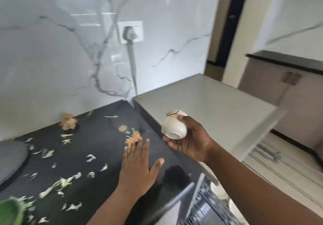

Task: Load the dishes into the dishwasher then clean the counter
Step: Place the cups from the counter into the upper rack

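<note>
Bowl [174,126] in the right hand [190,142] — a small white one with a dark twig mark near its rim, gripped tipped over so its foot faces near and down, held in the air over the right edge of the black desk [97,151], just left of the pale appliance top [209,106]. The left hand [138,167] is released, fingers straight and spread flat above the desk, grasping nothing. To load the bowl well, I judge it should be carried down and right to the dishwasher rack [209,205] at the near edge and set mouth-down and tilted between the tines, beside the white dishes [218,189] already there without knocking them; the free hand could steady the rack. The scraps [64,182] scattered over the desk, pale shreds and orange peelings, belong to the wiping step afterwards. Much is hard to read: the view is blurred, the rack is cut off by the frame's bottom and partly covered by the right forearm, so free slots cannot be told. A grey round thing [10,158] at far left and a green thing [10,212] in the near left corner are cropped and unclear.
</note>
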`<state>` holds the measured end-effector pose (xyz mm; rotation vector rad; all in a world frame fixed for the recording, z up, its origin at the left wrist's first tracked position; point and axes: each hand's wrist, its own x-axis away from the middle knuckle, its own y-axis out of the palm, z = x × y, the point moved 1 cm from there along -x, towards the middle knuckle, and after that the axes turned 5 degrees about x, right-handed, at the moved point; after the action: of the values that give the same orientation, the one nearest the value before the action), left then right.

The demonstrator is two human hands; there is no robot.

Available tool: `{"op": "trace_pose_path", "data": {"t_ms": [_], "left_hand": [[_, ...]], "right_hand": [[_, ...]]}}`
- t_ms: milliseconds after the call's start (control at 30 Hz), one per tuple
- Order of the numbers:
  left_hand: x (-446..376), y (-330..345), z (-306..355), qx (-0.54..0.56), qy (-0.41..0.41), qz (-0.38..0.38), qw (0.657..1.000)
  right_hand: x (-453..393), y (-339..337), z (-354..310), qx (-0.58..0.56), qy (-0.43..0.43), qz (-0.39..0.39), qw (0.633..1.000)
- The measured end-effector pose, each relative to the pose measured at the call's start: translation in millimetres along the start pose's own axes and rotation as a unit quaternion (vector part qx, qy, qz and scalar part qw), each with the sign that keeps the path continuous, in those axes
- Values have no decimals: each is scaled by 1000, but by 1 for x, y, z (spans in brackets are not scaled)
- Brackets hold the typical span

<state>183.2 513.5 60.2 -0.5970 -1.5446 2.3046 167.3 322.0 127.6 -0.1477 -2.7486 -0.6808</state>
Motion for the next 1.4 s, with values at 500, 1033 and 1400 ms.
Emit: {"op": "trace_pose_path", "data": {"t_ms": [500, 1033, 1400], "left_hand": [[45, 150, 241, 2, 303, -159, 940], [90, 296, 317, -130, 208, -339, 908], [95, 319, 304, -106, 203, -327, 917]], "right_hand": [[213, -284, 45, -197, 2, 219, 956], [273, -428, 203, 502, 321, 255, 762], [239, -433, 258, 531, 366, 248, 723]]}}
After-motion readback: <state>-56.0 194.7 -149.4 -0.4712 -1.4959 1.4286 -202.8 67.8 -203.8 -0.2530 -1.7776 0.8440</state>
